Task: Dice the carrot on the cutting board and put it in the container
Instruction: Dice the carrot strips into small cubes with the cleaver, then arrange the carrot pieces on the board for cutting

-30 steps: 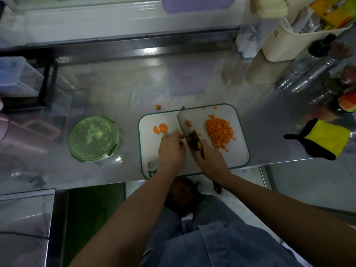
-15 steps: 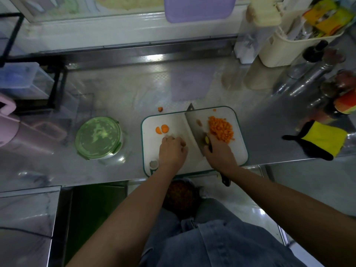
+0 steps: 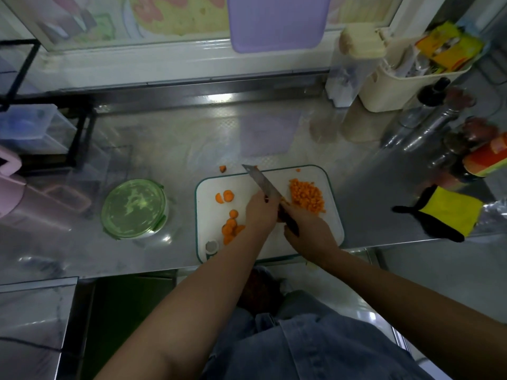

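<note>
A white cutting board [image 3: 333, 231] with a green rim lies at the counter's front edge. A heap of diced carrot [image 3: 307, 198] sits on its right part. Carrot rounds [image 3: 225, 197] lie at its upper left, and a small stack of carrot slices [image 3: 231, 229] lies near its lower left. My right hand [image 3: 308, 231] grips the dark handle of a knife [image 3: 262, 182] whose blade points up-left across the board. My left hand [image 3: 259, 212] rests by the blade; what it holds underneath is hidden. A round container with a green lid [image 3: 134, 208] stands left of the board.
A stray carrot piece [image 3: 222, 168] lies on the steel counter just beyond the board. A yellow and black cloth [image 3: 450, 212] lies at the right. Bottles [image 3: 428, 127] and a cream basket [image 3: 406, 80] crowd the back right. A black rack [image 3: 41, 127] with tubs stands at the back left.
My left hand moved right toward the knife, uncovering a stack of carrot slices at the board's lower left. The knife blade turned from lying broad to edge-on. The camera tilted slightly.
</note>
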